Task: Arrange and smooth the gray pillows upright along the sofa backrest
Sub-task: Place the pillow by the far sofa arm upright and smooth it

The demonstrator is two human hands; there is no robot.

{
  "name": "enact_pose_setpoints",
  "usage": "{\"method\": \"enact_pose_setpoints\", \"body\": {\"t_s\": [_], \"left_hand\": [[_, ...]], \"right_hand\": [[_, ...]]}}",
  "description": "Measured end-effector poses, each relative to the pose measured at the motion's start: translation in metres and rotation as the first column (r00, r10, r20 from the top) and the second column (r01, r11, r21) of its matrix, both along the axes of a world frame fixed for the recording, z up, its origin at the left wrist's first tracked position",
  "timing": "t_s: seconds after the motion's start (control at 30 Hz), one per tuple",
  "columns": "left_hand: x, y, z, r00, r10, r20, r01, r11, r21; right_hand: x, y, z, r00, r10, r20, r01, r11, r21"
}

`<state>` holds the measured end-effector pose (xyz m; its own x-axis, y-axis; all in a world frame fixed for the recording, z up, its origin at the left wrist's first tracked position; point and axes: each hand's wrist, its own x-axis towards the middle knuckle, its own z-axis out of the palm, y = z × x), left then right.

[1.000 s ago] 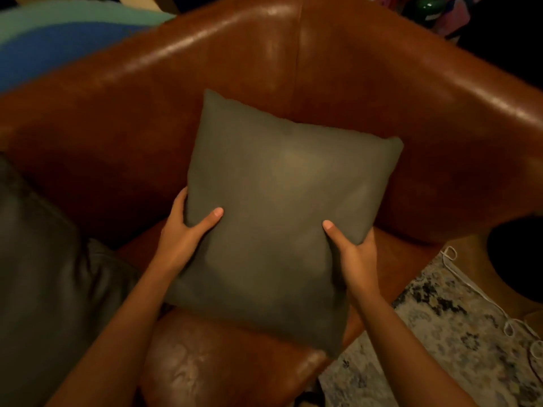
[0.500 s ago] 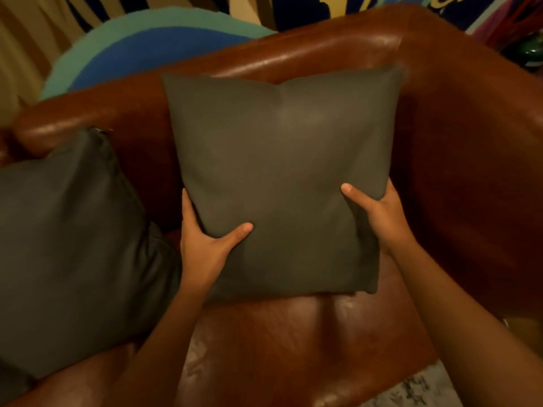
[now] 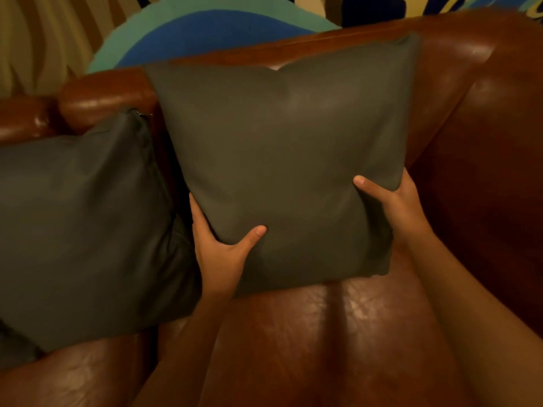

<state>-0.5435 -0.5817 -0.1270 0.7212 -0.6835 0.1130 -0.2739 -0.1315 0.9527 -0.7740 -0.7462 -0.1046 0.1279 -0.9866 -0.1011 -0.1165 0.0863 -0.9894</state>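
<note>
A square gray pillow stands upright against the brown leather sofa backrest, its lower edge on the seat. My left hand grips its lower left side, thumb pressed on the front and fingers behind. On the right edge my right hand holds it the same way, thumb in front. A second, larger gray pillow leans against the backrest just to the left, nearly touching the first.
The sofa seat stretches in front of the pillows. The right armrest rises close beside the held pillow. Behind the backrest a blue and teal patterned surface shows.
The held pillow went from tilted in the sofa corner to upright against the backrest, beside the left pillow. Both hands kept their grip on its sides. The view shifted left.
</note>
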Motion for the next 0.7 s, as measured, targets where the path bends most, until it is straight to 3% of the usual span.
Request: {"method": "enact_pose_setpoints", "body": {"t_s": [0.47, 0.63, 0.7], "left_hand": [[-0.032, -0.009, -0.037, 1.0, 0.012, -0.01, -0.01, 0.981, 0.194], [-0.031, -0.015, -0.038, 0.998, 0.021, 0.058, -0.035, 0.965, 0.26], [-0.034, -0.013, -0.033, 0.989, 0.028, 0.146, -0.073, 0.947, 0.312]], "right_hand": [[-0.032, -0.014, -0.032, 0.998, 0.025, -0.05, -0.025, 1.0, 0.01], [-0.027, -0.015, -0.039, 0.986, -0.01, -0.164, 0.002, 0.999, -0.053], [-0.028, -0.005, -0.034, 0.953, -0.095, -0.289, 0.06, 0.99, -0.126]]}}
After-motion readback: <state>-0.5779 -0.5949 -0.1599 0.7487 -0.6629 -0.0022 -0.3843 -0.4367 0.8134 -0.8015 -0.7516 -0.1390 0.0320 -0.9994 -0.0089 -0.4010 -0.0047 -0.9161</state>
